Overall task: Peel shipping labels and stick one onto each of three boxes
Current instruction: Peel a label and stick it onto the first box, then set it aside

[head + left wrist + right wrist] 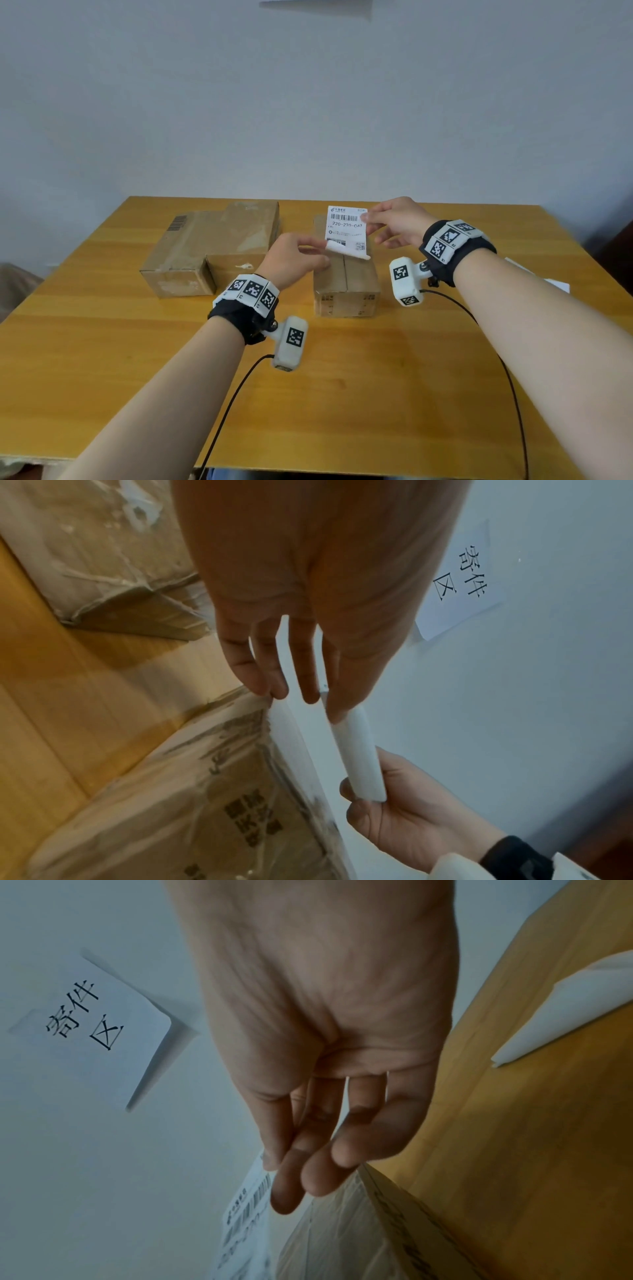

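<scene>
1. Shipping label [346, 230], a thin white printed sheet with a barcode, is held in the air above the right-hand box [345, 277] on a wooden table [102, 342], printed side toward the person.

2. Right hand [397, 222] pinches the label's top right corner between thumb and fingers; in the right wrist view the fingertips [274, 1161] close on the edge just above the barcode.

3. Left hand [294, 257] pinches the bottom left corner, where the paper curls up and away; the left wrist view shows two white layers parting there, so the backing looks partly peeled, though how far cannot be told.

4. Judged by its curl, the label is very light and floppy, likely to fold onto itself or cling to skin once the sticky side is bare. Opposite corners, as gripped now, look like the sensible hold, with the sheet kept taut.

5. Below it, the box's taped top is bare and carries no label yet.

6. Two more boxes [212, 246] sit together at the left of the table, well apart from both hands; no label shows on either.

7. White paper [555, 284] lies at the table's right edge, beyond the right forearm.
</scene>
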Demonstrator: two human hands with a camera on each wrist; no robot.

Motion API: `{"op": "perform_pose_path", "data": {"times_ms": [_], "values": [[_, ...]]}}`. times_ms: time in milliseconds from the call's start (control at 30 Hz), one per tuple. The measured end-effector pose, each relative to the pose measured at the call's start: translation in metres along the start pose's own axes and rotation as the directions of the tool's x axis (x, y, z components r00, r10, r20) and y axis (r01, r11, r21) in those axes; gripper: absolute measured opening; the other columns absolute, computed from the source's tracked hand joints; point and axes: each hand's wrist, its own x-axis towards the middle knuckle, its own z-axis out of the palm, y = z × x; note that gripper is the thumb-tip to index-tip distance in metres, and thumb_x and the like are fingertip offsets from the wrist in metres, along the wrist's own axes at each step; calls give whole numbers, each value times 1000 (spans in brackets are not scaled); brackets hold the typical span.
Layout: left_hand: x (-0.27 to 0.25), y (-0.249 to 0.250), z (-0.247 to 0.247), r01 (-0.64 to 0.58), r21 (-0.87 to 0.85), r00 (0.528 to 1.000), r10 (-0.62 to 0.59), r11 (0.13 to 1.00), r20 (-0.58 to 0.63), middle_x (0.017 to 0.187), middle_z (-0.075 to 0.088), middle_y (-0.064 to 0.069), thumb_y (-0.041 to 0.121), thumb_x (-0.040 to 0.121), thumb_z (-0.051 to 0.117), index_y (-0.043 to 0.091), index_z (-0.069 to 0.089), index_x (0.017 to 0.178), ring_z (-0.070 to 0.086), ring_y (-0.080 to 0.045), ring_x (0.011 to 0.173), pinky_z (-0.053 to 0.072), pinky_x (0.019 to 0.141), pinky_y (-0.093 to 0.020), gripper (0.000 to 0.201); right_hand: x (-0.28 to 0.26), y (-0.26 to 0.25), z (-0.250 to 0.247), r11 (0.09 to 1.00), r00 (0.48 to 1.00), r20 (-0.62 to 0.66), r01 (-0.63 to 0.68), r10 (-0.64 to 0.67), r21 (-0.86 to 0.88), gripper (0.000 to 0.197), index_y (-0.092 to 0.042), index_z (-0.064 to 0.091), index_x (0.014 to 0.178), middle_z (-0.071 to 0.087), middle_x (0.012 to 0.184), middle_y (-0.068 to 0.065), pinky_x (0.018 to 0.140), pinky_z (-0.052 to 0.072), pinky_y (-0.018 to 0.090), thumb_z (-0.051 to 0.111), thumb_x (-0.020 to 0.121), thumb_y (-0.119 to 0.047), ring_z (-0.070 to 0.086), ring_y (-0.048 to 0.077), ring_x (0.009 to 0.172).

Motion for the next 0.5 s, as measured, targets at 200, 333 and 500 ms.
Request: {"op": "perform_pose_path", "data": {"times_ms": [200, 333, 500], "values": [[-5, -1, -1, -126, -2, 992, 126, 992, -29, 104, 72, 22, 19, 82, 86, 30, 80, 83, 70, 2, 98, 56, 94, -32, 13, 5, 1, 1, 998, 998, 52, -45, 46, -32, 21, -14, 72, 114, 81, 85, 2, 55, 56, 28, 72, 99, -29, 69, 16, 58], [-10, -10, -1, -90, 17, 996, 90, 996, -6, 128, 62, 16, 24, 77, 90, 35, 82, 79, 60, -4, 120, 41, 114, -39, 14, 11, 3, -1, 988, 998, 44, -40, 46, -146, 21, -15, 73, 110, 82, 90, 5, 50, 49, 25, 73, 97, -32, 64, 16, 53], [-13, -13, 4, -72, 7, 997, 72, 997, -29, 135, 58, 13, 21, 75, 91, 39, 81, 73, 51, -5, 130, 35, 116, -38, 21, 21, -1, 0, 953, 1000, 11, -8, 12, -304, 15, -17, 78, 100, 69, 83, 3, 45, 36, 23, 80, 92, -30, 46, 12, 51]]}}
